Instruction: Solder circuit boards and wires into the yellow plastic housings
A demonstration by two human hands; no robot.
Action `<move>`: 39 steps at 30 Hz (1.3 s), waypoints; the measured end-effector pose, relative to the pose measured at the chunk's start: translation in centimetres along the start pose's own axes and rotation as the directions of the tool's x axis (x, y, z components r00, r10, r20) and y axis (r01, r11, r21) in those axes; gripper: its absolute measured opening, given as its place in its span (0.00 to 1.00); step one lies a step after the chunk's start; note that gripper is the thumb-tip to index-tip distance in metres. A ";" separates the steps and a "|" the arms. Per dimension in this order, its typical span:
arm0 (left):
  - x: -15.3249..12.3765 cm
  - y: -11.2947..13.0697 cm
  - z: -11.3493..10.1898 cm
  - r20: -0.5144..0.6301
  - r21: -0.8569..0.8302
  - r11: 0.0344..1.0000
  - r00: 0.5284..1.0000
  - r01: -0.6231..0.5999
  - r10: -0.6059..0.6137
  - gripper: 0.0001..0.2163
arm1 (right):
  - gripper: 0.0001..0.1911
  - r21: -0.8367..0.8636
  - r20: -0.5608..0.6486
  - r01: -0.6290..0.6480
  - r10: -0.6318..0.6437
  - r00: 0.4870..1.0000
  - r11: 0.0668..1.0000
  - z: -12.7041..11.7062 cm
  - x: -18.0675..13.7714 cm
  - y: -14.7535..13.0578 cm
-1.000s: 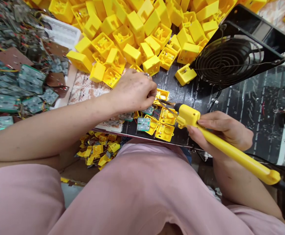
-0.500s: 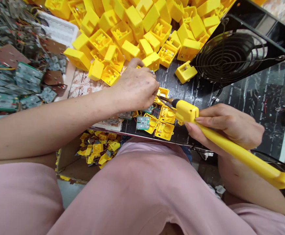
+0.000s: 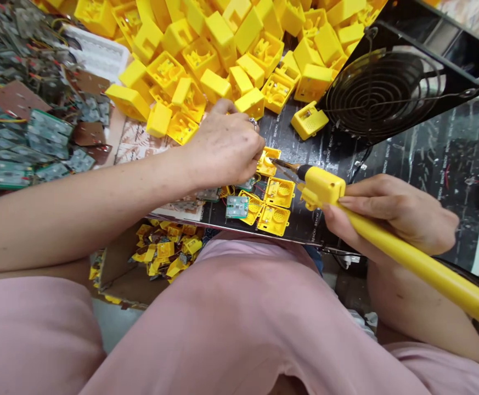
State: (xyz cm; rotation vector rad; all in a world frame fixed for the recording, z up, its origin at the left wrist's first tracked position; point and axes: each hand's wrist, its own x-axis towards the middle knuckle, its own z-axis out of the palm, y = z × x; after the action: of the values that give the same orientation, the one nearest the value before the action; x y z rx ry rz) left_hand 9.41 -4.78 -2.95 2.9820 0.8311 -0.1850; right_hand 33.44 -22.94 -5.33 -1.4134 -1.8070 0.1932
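My right hand (image 3: 391, 216) grips a yellow soldering iron (image 3: 387, 241) like a pen. Its metal tip (image 3: 280, 163) points left at a small yellow plastic part (image 3: 269, 161) on the black mat. My left hand (image 3: 223, 147), a ring on one finger, is closed in a pinch right beside that part, fingertips at its left edge; what they pinch is hidden. Just below lie several open yellow housings (image 3: 279, 192) and a small green circuit board (image 3: 237, 207) with wires.
A heap of yellow plastic housings (image 3: 223, 44) fills the back. A black fan with a wire grille (image 3: 383, 93) stands at the right. Green circuit boards (image 3: 37, 137) pile up at the left. A cardboard box of yellow parts (image 3: 161, 255) sits below the table edge.
The soldering iron and my right hand have shifted slightly right, the tip staying at the small part. My left hand has stayed pinched at the same spot.
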 end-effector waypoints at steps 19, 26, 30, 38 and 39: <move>-1.9 -1.8 2.4 -0.078 -0.364 0.926 0.988 0.098 -0.135 0.15 | 0.30 0.036 -0.325 -0.052 0.061 0.944 0.998 1.5 -0.2 -0.7; -1.7 -2.7 2.7 -0.045 -0.365 0.925 0.990 0.109 -0.134 0.14 | 0.31 0.061 -0.307 -0.056 0.072 0.949 0.997 1.6 -0.4 -0.6; -1.9 -3.0 2.3 -0.042 -0.359 0.927 0.990 0.109 -0.133 0.15 | 0.30 0.033 -0.282 -0.061 0.068 0.957 0.998 1.3 -0.8 -0.3; -1.7 -1.6 1.1 -0.013 -0.278 0.955 0.994 0.101 -0.109 0.14 | 0.29 0.028 -0.222 0.000 0.007 0.975 1.000 0.7 -0.8 -0.3; -1.5 -1.6 1.1 -0.010 -0.264 0.959 0.994 0.101 -0.108 0.14 | 0.28 0.029 -0.206 0.057 -0.050 0.977 0.998 0.6 -0.6 -0.2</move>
State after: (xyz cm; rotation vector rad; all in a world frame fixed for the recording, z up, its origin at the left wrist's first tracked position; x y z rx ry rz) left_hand 7.20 -4.29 -3.89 2.7001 0.9358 -0.0363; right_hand 32.86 -23.32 -5.91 -1.3089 -1.6614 0.0479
